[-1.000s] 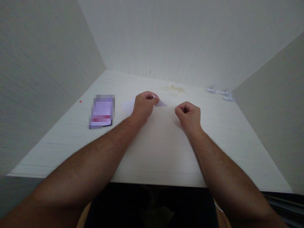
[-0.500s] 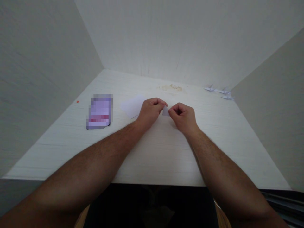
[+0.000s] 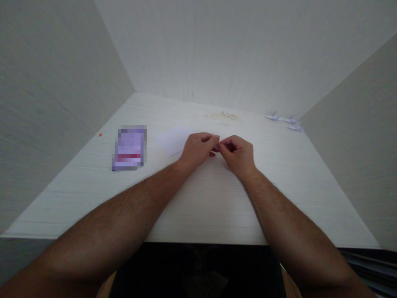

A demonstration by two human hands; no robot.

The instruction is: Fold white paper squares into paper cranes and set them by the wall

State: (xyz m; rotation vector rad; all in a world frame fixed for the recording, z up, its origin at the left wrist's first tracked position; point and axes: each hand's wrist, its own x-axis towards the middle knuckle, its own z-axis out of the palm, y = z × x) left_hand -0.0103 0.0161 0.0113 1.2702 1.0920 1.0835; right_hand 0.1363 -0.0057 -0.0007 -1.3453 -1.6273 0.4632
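Observation:
My left hand (image 3: pixel 200 148) is closed in a pinch, thumb against fingers, on a small piece of folded white paper (image 3: pixel 216 146). Close beside it, my right hand (image 3: pixel 237 153) pinches the same paper between thumb and index finger. The fingers hide most of the paper, so its folds cannot be made out. Just left of my left hand, partly behind it, white paper (image 3: pixel 173 140) lies flat on the table.
A pixelated purple rectangular object (image 3: pixel 129 148) lies on the left of the white table (image 3: pixel 204 207). Several folded paper figures (image 3: pixel 273 117) with pointed ends sit at the back right corner. A brownish stain (image 3: pixel 228 115) marks the back. Panels enclose three sides.
The small paper, which showed as a pale flap between my hands, is now mostly covered by my fingers. My left fingers have shifted down around it and my hands are slightly closer together.

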